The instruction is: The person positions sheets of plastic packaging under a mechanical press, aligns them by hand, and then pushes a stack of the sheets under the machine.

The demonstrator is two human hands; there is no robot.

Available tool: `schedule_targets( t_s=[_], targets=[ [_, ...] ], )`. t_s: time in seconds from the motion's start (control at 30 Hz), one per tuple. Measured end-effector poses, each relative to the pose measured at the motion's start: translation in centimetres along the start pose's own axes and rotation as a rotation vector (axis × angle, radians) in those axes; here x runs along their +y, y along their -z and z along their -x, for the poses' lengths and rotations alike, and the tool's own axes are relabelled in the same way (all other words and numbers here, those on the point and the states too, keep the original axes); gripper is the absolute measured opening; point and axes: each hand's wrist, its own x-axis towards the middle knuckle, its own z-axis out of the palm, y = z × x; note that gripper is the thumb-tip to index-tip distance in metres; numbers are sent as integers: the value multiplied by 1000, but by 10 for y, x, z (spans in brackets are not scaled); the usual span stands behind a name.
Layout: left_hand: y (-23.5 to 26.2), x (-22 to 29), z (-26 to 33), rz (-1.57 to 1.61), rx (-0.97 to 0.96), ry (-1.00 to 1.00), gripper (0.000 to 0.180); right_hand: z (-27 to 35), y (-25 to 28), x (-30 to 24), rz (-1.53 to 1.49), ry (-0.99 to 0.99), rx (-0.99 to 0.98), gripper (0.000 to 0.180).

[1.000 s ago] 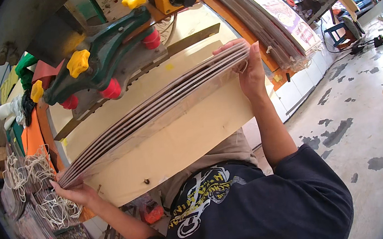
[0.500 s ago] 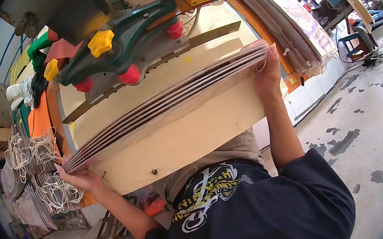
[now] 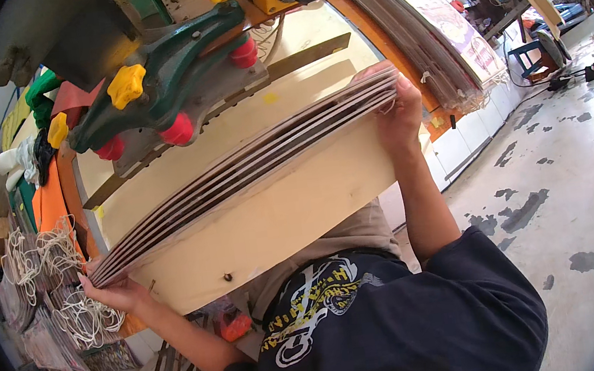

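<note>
Between my hands I hold a long stack of thin, flexible sheets (image 3: 250, 167), gripped by its two ends. Its layers fan apart in the middle, showing pale edges with dark gaps, and pinch together at the left end. My left hand (image 3: 119, 293) is closed on the near-left end, with the thumb on its outer side. My right hand (image 3: 402, 115) grips the far-right end, thumb on top and fingers underneath. The stack is above a cream work surface (image 3: 272, 222). Beyond it stands a machine with a dark green clamp arm (image 3: 202, 45), yellow knobs and red feet.
A long metal bar (image 3: 307, 58) crosses the work surface under the clamp arm. Bundles with white cords (image 3: 83, 315) are piled at the left. A tall stack of printed sheets (image 3: 433, 28) is at the right. Cables (image 3: 573, 77) lie on the worn floor.
The machine, stack and hands all appear shifted slightly left in view. My grip on both ends is the same, and the layers look a little more spread in the middle.
</note>
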Motion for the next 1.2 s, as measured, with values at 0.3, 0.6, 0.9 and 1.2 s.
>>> schedule_targets(
  t_s=[0.3, 0.6, 0.9, 1.2],
  targets=[
    [-14, 6, 7, 10, 37, -15, 44, -3, 3, 0, 26, -2, -14, 48],
    [21, -2, -10, 54, -218, 0, 45, -4, -4, -5, 86, -12, 31, 41],
    [-21, 9, 9, -29, 94, -25, 48, -8, 7, 8, 39, 4, -19, 41],
    [-8, 1, 8, 49, 14, 11, 48, -5, -2, 15, 119, 111, 45, 41]
  ],
)
